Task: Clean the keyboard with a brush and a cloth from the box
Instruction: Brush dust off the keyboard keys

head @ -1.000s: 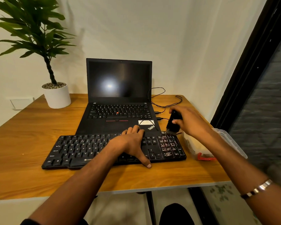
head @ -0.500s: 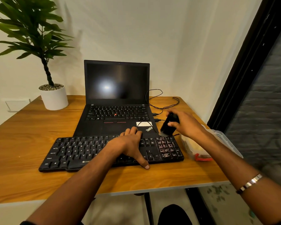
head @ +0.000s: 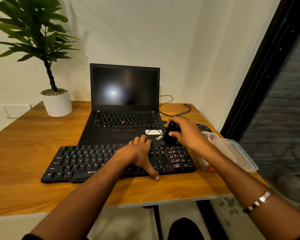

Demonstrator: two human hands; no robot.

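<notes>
Left hand (head: 139,153) presses flat, steadying the keyboard (head: 87,161); right hand (head: 185,134) fingers grasp the brush (head: 170,135) over its right-side keys.

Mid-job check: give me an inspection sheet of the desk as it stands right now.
Surface: wooden table, bare at the near left.
Job's things: black keyboard lies flat at the front edge, its number pad smeared white; black brush above the keyboard's far right corner; clear plastic box at the right edge; cloth not made out.
Clutter: open laptop, screen dark; potted plant at the far left; dark item behind the right hand, unclear.
Grippers: left hand pressed flat on the keyboard; right hand gripping the brush.
Cables: thin black cable looping right of the laptop.
Surroundings: pale wall, dark frame at right.
</notes>
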